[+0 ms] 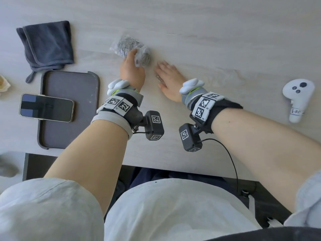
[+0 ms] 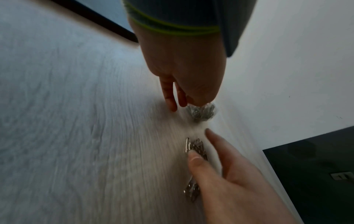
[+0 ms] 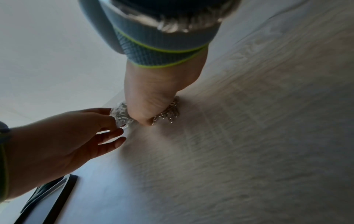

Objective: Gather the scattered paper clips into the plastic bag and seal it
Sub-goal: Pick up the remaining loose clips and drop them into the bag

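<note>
A clear plastic bag (image 1: 127, 46) stuffed with metal paper clips lies on the pale wooden table (image 1: 225, 40). My left hand (image 1: 136, 57) pinches the bag's near end between thumb and fingers. In the left wrist view the bag (image 2: 201, 112) shows just beyond that hand (image 2: 184, 91). My right hand (image 1: 163, 66) lies flat on the table just right of the bag, fingers straight, over a small heap of loose paper clips (image 1: 159, 78). The clips (image 2: 194, 147) poke out from under its thumb. In the right wrist view, clips (image 3: 169, 113) lie under the palm, next to the bag (image 3: 120, 116).
A folded dark cloth (image 1: 46, 46) lies at the back left. In front of it a dark tray (image 1: 69, 133) carries a phone (image 1: 46, 107) across its left rim. A white controller (image 1: 297, 100) rests at the right. The table's front edge (image 1: 156, 166) runs close to my body.
</note>
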A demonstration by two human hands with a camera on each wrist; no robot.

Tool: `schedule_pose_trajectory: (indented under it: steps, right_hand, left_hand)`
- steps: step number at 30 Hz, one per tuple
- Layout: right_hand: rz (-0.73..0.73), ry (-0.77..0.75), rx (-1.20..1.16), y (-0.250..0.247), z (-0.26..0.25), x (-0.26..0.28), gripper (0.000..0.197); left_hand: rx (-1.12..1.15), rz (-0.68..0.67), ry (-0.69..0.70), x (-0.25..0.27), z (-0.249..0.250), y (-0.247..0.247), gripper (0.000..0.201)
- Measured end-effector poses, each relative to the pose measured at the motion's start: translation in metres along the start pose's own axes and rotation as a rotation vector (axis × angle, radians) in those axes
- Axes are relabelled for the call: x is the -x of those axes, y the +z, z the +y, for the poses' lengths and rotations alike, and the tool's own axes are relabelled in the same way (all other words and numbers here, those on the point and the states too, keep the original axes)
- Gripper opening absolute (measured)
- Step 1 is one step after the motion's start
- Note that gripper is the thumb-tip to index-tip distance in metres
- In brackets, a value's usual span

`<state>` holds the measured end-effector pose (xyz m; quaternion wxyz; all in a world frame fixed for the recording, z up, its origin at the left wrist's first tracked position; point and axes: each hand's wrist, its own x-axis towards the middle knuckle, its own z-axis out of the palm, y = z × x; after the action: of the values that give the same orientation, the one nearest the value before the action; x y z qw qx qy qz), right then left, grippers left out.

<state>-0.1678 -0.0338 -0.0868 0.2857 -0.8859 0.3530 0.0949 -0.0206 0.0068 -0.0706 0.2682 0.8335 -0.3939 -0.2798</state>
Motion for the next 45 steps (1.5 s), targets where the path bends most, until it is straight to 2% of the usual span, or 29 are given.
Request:
schedule_pose_trajectory:
  steps: [2,4,7,11,12,14,17,19,22,26,30,33,35,41,45]
  right_hand:
    - [0.153,0.071,-0.018,0.001,0.005,0.008,0.058]
    - [0.247,0.187,-0.041,0.002,0.009,0.013,0.06]
    - [0.169,0.282,-0.043,0.012,0.012,0.02,0.064]
    - [0.095,0.216,-0.065,0.02,0.006,0.022,0.067]
    - [0.108,0.213,-0.077,0.018,0.005,0.023,0.068]
    - [0.232,0.275,-0.13,0.016,0.006,0.029,0.069]
    - [0.398,0.442,-0.386,0.012,0.002,0.039,0.072]
    - [0.403,0.49,-0.509,0.015,-0.006,0.04,0.078]
    - [0.361,0.52,-0.47,0.014,-0.015,0.028,0.083]
    - [0.335,0.48,-0.458,0.006,-0.019,0.011,0.074]
    - [0.363,0.427,-0.508,0.006,-0.015,0.003,0.063]
    - [0.363,0.402,-0.488,0.006,-0.009,0.001,0.047]
    - [0.348,0.402,-0.473,0.004,-0.005,0.0,0.037]
    - [0.261,0.397,-0.397,-0.009,-0.001,-0.002,0.022]
    - [0.222,0.396,-0.371,-0.014,0.0,-0.002,0.017]
  left_hand:
    - [0.005,0.01,-0.015,0.001,0.001,0.007,0.052]
    - [0.001,0.008,-0.055,0.001,0.002,0.01,0.05]
    - [-0.004,0.005,-0.096,0.003,0.004,0.015,0.052]
    - [0.047,-0.029,-0.13,0.005,0.002,0.02,0.058]
    - [0.051,-0.034,-0.135,0.004,0.001,0.021,0.057]
    - [0.088,-0.031,-0.129,0.003,0.0,0.022,0.054]
    - [0.157,-0.021,-0.119,0.003,0.005,0.023,0.044]
    - [0.193,-0.026,-0.099,0.006,0.01,0.025,0.039]
    - [0.226,-0.033,-0.058,0.01,0.016,0.028,0.035]
    - [0.244,-0.072,-0.031,0.011,0.015,0.033,0.032]
    - [0.211,-0.093,-0.041,0.006,0.01,0.037,0.042]
    - [0.234,-0.093,-0.002,0.005,0.006,0.037,0.042]
    - [0.199,-0.054,0.038,0.003,0.003,0.037,0.041]
    - [0.114,0.049,0.091,0.003,0.006,0.026,0.043]
    - [0.153,0.083,0.128,0.007,0.01,0.022,0.032]
